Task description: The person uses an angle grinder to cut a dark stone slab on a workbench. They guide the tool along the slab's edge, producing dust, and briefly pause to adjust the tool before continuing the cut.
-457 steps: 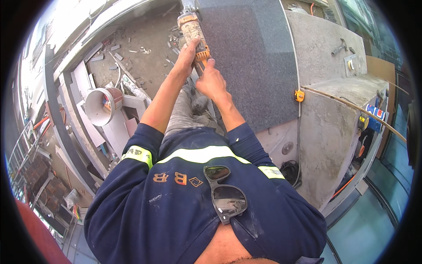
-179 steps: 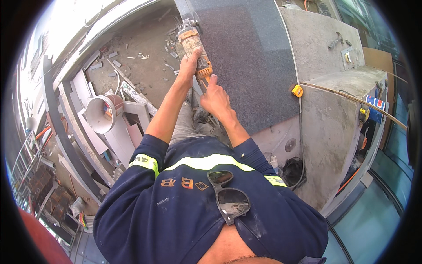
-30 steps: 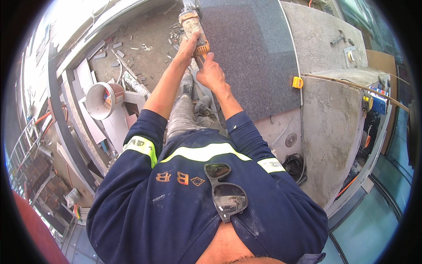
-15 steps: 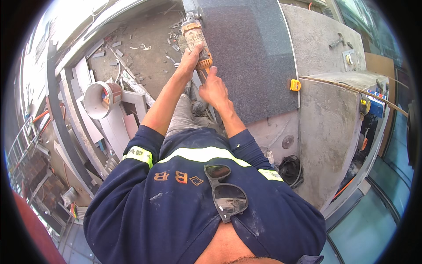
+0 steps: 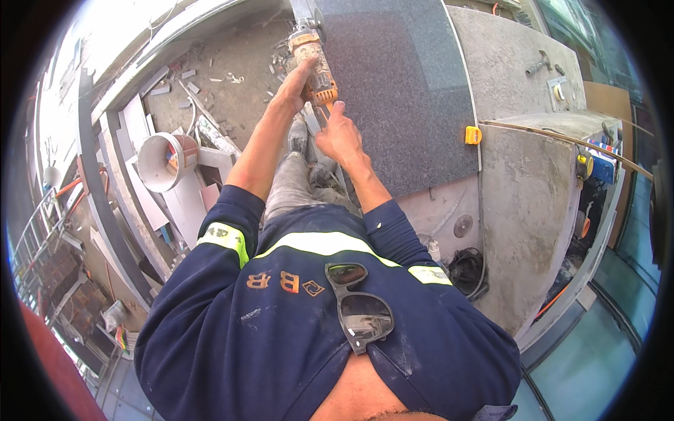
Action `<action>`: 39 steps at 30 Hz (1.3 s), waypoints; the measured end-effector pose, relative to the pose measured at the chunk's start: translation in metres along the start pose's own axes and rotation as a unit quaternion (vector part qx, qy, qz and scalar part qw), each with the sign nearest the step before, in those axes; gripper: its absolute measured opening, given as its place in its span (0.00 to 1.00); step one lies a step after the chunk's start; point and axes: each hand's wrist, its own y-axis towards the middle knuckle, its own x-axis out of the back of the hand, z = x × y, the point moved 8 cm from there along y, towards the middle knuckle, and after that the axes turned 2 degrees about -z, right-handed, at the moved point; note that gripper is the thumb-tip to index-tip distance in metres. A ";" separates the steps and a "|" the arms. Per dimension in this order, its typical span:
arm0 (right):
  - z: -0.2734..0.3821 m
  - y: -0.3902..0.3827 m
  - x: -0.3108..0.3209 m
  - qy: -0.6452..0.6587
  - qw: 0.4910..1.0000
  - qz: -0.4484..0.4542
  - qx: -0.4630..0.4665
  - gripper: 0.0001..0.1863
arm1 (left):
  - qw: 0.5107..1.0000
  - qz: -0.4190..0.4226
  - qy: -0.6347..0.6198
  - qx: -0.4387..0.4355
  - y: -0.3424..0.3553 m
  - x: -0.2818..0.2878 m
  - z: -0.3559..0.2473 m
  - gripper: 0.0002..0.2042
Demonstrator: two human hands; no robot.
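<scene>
An orange, dust-covered angle grinder (image 5: 316, 67) is held out in front of me, with its disc (image 5: 319, 24) at the far end by the left edge of a dark grey stone slab (image 5: 393, 91). My left hand (image 5: 295, 83) grips the grinder's body from the left side. Nearer to me, my right hand (image 5: 341, 135) is closed round the rear handle, its thumb on top. Whether the disc touches the slab is too small to tell.
A yellow tape measure (image 5: 473, 135) lies at the slab's right edge. Beyond it, a hammer (image 5: 539, 63) rests on a concrete ledge (image 5: 519, 175). At left stands a white bucket (image 5: 160, 161) among offcut boards. Small stone scraps (image 5: 160, 90) litter the floor, and a dark bag (image 5: 467, 270) sits at right.
My left hand has shifted slightly toward the left side of the grinder's body. The grinder has moved only a little; my right hand keeps its grip on the handle.
</scene>
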 end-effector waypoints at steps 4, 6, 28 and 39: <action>-0.010 -0.028 0.002 -0.003 0.999 0.027 -0.018 0.38 | 0.999 -0.016 -0.012 -0.034 -0.020 -0.008 0.016 0.27; -0.009 -0.029 0.004 -0.003 1.000 0.022 -0.018 0.38 | 0.999 -0.031 -0.006 -0.033 -0.020 -0.007 0.019 0.27; -0.016 -0.037 -0.006 -0.004 1.000 0.017 -0.015 0.41 | 0.997 -0.055 0.012 -0.061 -0.026 -0.005 0.026 0.24; 0.000 0.026 -0.006 -0.011 1.000 -0.015 0.021 0.38 | 0.994 -0.091 0.024 -0.055 0.033 0.015 -0.006 0.28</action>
